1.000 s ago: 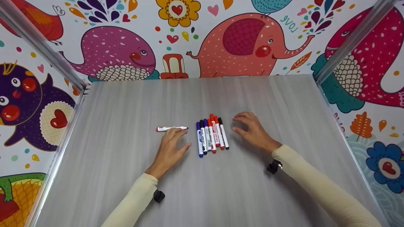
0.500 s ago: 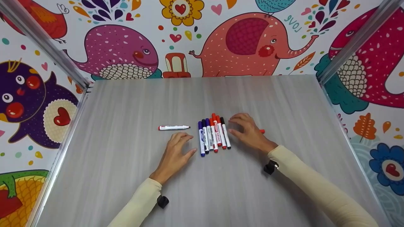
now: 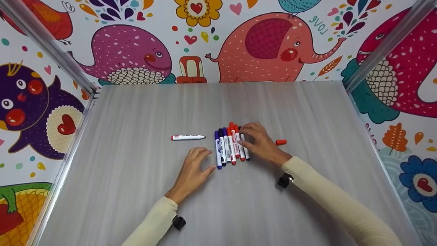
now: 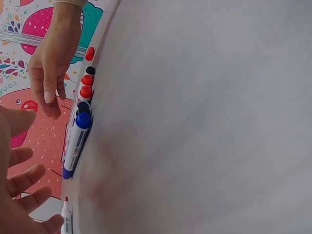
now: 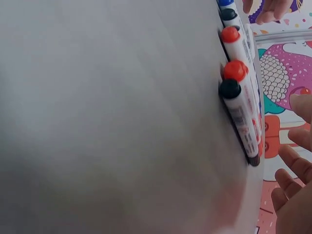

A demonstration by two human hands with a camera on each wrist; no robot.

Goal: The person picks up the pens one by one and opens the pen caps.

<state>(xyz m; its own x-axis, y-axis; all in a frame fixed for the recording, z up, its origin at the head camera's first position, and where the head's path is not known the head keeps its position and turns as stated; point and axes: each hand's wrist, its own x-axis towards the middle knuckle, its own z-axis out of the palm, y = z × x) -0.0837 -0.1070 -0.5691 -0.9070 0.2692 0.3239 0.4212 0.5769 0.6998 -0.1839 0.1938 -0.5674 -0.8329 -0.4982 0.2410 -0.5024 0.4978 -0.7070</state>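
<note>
Several capped whiteboard markers lie side by side in a row in the head view, from a blue marker (image 3: 218, 150) on the left to a black marker (image 5: 241, 119) on the right. My right hand (image 3: 261, 143), fingers loosely bent, hovers at the row's right end, thumb and fingertips overlapping the black marker in the head view. My left hand (image 3: 191, 171) is just left of the row, fingers relaxed and thumb near the blue marker. Neither hand grips anything. An uncapped marker (image 3: 187, 137) with a red end lies crosswise beyond my left hand.
A loose red cap (image 3: 281, 142) rests on the grey table (image 3: 136, 112) to the right of my right hand. Patterned wall panels (image 3: 259, 44) with cartoon animals stand along the table's back and sides, with metal posts (image 3: 382, 44) at the back corners.
My right hand has moved left to the row's end, uncovering the red cap. My left hand has drawn back from the uncapped marker and shifted right towards the row.
</note>
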